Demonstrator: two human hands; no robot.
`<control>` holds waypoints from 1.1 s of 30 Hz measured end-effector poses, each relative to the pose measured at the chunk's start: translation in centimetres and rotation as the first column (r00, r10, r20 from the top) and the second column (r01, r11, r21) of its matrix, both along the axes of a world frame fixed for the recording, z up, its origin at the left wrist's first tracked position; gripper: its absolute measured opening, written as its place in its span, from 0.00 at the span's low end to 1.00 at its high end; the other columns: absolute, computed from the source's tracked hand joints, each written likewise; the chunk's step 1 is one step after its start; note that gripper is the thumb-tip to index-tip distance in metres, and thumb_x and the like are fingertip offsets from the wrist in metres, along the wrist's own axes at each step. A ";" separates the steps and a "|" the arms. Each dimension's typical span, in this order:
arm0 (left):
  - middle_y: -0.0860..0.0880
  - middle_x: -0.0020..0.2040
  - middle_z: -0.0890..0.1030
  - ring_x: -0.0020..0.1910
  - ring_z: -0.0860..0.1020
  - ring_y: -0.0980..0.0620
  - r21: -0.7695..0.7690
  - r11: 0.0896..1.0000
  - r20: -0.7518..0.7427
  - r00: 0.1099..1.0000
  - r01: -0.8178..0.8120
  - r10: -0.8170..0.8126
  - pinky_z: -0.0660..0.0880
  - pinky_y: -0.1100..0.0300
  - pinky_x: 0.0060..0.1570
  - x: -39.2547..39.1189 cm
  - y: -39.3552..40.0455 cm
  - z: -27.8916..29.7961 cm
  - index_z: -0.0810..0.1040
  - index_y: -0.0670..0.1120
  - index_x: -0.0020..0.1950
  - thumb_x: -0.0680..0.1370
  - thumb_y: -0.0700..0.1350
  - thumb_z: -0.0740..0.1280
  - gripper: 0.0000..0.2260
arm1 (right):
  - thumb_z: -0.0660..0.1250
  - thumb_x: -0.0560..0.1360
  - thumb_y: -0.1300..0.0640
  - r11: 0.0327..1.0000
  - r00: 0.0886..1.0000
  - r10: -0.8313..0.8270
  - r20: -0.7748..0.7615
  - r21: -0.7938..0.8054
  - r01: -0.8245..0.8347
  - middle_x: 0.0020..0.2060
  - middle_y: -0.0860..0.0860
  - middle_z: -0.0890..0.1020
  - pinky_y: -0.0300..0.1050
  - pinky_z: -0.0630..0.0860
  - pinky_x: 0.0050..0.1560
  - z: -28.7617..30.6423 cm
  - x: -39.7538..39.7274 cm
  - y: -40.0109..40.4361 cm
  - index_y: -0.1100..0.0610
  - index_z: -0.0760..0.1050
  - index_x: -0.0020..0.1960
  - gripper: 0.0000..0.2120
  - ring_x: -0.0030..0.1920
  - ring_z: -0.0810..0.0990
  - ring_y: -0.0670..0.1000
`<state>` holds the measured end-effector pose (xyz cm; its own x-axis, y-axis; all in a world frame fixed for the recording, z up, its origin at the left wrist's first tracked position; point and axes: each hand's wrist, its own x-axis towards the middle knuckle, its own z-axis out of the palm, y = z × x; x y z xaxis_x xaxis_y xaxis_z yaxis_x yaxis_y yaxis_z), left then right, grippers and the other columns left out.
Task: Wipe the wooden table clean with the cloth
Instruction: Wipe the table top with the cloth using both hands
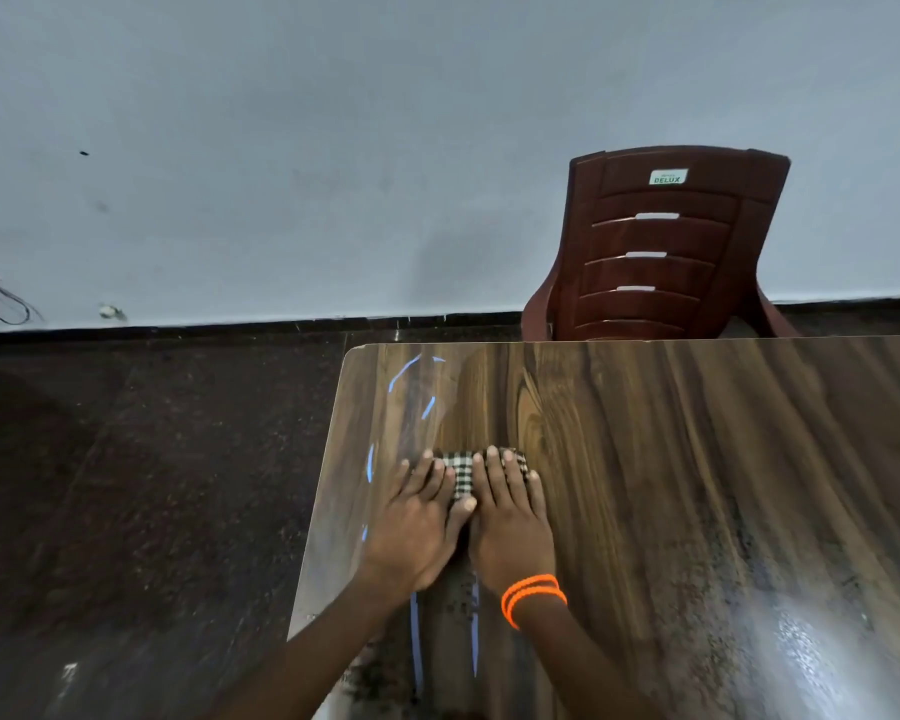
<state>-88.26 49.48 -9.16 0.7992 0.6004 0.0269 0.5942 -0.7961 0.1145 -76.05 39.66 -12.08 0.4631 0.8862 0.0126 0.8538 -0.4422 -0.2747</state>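
A small black-and-white checked cloth (pixel 461 472) lies folded on the wooden table (pixel 671 433), near its left side. My left hand (pixel 419 527) and my right hand (pixel 510 522) press flat on the cloth side by side, fingers stretched forward over it. Most of the cloth is hidden under the fingers. An orange band circles my right wrist. Dark specks of dirt (pixel 739 579) lie scattered on the table to the right of my hands and near the front edge. Blue chalk-like marks (pixel 401 376) run along the table's left part.
A dark red plastic chair (pixel 661 246) stands behind the table's far edge against the grey wall. The table's left edge (pixel 323 485) drops to a dark speckled floor. A bright glare patch lies at the table's front right.
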 end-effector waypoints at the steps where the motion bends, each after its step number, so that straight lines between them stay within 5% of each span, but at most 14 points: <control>1: 0.46 0.70 0.79 0.78 0.65 0.46 -0.016 1.000 0.002 1.000 0.013 -0.013 0.60 0.45 0.76 -0.6 -1.5 0.0 0.77 0.42 0.71 0.86 0.59 0.44 0.31 | 0.56 0.78 0.50 1.000 1.000 -0.001 -0.003 0.000 0.001 0.81 0.51 0.59 0.59 0.56 0.78 0.0 -0.6 -1.6 0.53 0.58 0.81 0.32 0.81 0.54 0.53; 8: 0.45 0.71 0.78 0.77 0.67 0.45 -0.089 0.993 0.017 0.997 0.080 -0.078 0.57 0.45 0.74 1.6 -10.8 0.9 0.78 0.42 0.70 0.84 0.58 0.55 0.26 | 0.56 0.77 0.49 0.998 0.996 -0.048 0.072 -0.034 0.051 0.81 0.50 0.60 0.62 0.60 0.76 -0.2 1.5 -12.1 0.53 0.59 0.81 0.33 0.81 0.57 0.52; 16: 0.45 0.74 0.74 0.79 0.62 0.44 -0.088 0.996 -0.081 0.996 0.017 -0.024 0.52 0.42 0.77 5.2 -5.0 1.1 0.73 0.43 0.74 0.84 0.60 0.47 0.30 | 0.53 0.76 0.49 0.983 0.983 -0.182 0.014 -0.027 0.183 0.79 0.55 0.65 0.61 0.58 0.76 -0.2 3.8 -4.5 0.57 0.63 0.79 0.32 0.79 0.61 0.56; 26: 0.44 0.73 0.76 0.79 0.64 0.45 -0.075 0.997 -0.005 1.000 0.002 -0.003 0.57 0.45 0.75 -5.6 -6.3 0.6 0.76 0.40 0.72 0.86 0.58 0.43 0.31 | 0.64 0.76 0.51 0.999 1.000 -0.012 -0.007 -0.046 0.012 0.82 0.50 0.57 0.59 0.57 0.77 -0.1 -5.2 -6.0 0.53 0.56 0.82 0.37 0.82 0.53 0.53; 33: 0.43 0.72 0.76 0.79 0.64 0.44 -0.146 0.989 -0.039 0.998 0.035 -0.041 0.57 0.45 0.74 -6.2 -14.0 1.4 0.75 0.39 0.72 0.86 0.59 0.46 0.30 | 0.58 0.78 0.49 0.999 0.999 0.002 0.043 -0.045 0.000 0.81 0.49 0.58 0.61 0.58 0.77 0.8 -5.9 -14.9 0.52 0.57 0.82 0.33 0.81 0.55 0.51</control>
<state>-94.43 35.46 -7.80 0.8202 0.5647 -0.0921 0.5705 -0.7950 0.2064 -81.92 24.77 -11.26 0.4617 0.8870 -0.0074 0.8651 -0.4521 -0.2174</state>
